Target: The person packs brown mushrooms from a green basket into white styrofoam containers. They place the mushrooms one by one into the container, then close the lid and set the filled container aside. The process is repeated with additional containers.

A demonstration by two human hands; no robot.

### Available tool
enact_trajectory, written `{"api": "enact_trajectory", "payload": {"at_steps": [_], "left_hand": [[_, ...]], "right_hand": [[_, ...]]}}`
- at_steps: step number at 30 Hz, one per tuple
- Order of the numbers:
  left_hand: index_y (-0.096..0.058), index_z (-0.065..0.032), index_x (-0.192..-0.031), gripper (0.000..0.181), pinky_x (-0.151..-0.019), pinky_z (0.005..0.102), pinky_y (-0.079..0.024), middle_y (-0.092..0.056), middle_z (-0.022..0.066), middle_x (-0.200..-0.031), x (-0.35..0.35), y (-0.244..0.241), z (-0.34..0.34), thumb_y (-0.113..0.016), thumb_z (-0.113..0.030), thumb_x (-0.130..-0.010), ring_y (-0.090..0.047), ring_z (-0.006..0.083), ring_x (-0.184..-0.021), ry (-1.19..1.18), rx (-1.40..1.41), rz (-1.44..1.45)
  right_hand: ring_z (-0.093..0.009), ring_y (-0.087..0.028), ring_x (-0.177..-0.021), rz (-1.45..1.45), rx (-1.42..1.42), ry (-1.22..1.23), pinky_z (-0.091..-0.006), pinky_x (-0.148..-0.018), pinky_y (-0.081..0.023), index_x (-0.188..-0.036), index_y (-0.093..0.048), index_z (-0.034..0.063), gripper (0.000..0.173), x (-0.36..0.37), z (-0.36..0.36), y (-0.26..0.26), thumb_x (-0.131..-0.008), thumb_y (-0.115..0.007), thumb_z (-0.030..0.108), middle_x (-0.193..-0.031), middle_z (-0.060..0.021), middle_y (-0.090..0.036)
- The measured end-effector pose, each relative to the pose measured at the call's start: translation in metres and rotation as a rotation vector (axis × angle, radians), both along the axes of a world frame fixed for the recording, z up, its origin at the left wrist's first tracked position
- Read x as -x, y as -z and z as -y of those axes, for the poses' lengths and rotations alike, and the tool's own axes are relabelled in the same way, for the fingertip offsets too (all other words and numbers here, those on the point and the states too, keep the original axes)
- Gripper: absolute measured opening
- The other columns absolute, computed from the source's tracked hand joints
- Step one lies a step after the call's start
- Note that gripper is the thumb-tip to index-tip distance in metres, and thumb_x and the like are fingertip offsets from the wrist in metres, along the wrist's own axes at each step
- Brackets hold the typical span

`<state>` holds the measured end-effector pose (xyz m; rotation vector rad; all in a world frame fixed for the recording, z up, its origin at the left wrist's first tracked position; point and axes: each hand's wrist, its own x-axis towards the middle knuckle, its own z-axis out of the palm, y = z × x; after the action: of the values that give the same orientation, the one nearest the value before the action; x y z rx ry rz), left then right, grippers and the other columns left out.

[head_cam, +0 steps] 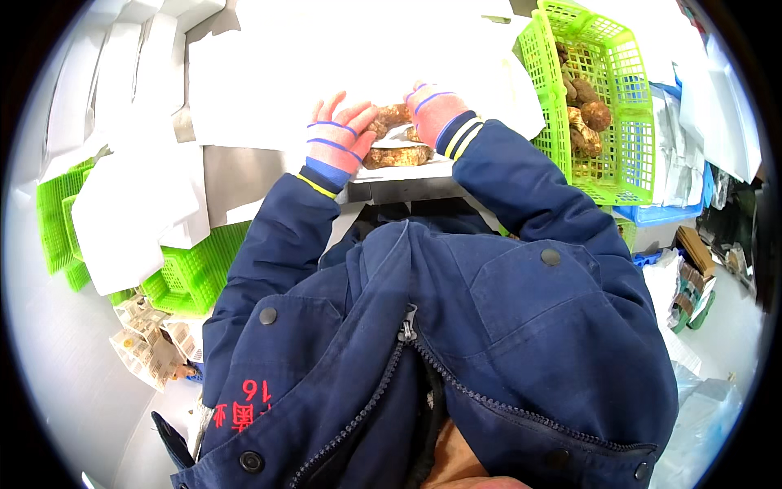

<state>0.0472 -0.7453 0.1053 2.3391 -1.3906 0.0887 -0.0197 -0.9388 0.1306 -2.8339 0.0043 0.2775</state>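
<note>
Both my hands wear pink knit gloves with blue stripes. My left hand (339,139) has its fingers apart, with its fingertips at the left end of a brown mushroom (390,117). My right hand (437,115) is bent over the right side of the same group, and its fingertips are partly hidden. Part of another mushroom (413,134) shows beside the right hand. Nearer to me, a thick mushroom (398,157) lies sideways on white sheet material (400,172) at the front edge of the work surface.
At right stands a green plastic basket (611,183) holding several mushrooms (586,131). Beyond it are white packets (678,147) in a blue tray (663,214). To the left are white foam boxes (162,61), stacked green baskets (183,281) and cream crates (143,351) on the floor.
</note>
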Motion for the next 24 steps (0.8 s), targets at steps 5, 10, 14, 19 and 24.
{"api": "enact_trajectory", "payload": {"at_steps": [5,10,14,19,24], "left_hand": [[-0.058,-0.0169,-0.111,0.038,-0.099,0.0498,-0.026,-0.053,0.0024,-0.119,-0.005,0.001,0.004,-0.061,-0.018,-0.073,-0.039,0.0329,-0.118,0.037,0.024,-0.003],[-0.053,-0.0053,-0.117,0.040,-0.093,0.0370,-0.037,-0.055,0.0099,-0.116,-0.027,-0.029,0.014,-0.060,-0.010,-0.078,-0.048,0.0305,-0.109,0.037,0.239,-0.254],[-0.055,-0.0080,-0.113,0.036,-0.090,0.0373,-0.041,-0.055,0.0118,-0.115,-0.072,-0.023,0.050,-0.060,-0.015,-0.077,-0.051,0.0309,-0.105,0.151,-0.039,-0.069],[-0.057,-0.0121,-0.111,0.039,-0.088,0.0403,-0.040,-0.054,0.0073,-0.116,-0.067,-0.030,0.097,-0.060,-0.024,-0.074,-0.051,0.0258,-0.106,0.149,-0.714,0.060],[-0.064,-0.0096,-0.101,0.029,-0.087,0.0412,-0.041,-0.045,0.0060,-0.130,-0.059,-0.049,0.116,-0.054,-0.017,-0.075,-0.050,0.0222,-0.111,0.156,-0.922,-0.016]], "right_hand": [[-0.030,-0.058,-0.088,0.055,-0.068,0.000,-0.0374,-0.078,-0.047,-0.093,-0.060,0.0053,0.019,0.007,0.012,0.004,-0.075,-0.054,0.010,-0.093,-0.0143,-0.059],[-0.031,-0.053,-0.095,0.374,-0.042,0.170,-0.0392,-0.083,-0.043,-0.098,-0.061,0.0053,0.027,0.023,0.060,-0.017,-0.072,-0.059,0.011,-0.102,-0.0142,-0.058],[-0.027,-0.055,-0.094,0.186,0.215,0.015,-0.0377,-0.081,-0.044,-0.093,-0.061,0.0083,0.025,0.014,0.066,-0.016,-0.068,-0.059,0.011,-0.097,-0.0097,-0.059],[-0.022,-0.057,-0.093,-0.105,0.398,-0.070,-0.0330,-0.078,-0.043,-0.093,-0.062,0.0106,0.025,0.004,0.053,-0.002,-0.068,-0.060,0.016,-0.094,-0.0074,-0.061],[-0.022,-0.057,-0.092,-0.025,0.266,-0.010,-0.0356,-0.080,-0.041,-0.093,-0.063,0.0133,0.024,0.000,0.056,0.004,-0.069,-0.059,0.016,-0.091,-0.0065,-0.062]]}}
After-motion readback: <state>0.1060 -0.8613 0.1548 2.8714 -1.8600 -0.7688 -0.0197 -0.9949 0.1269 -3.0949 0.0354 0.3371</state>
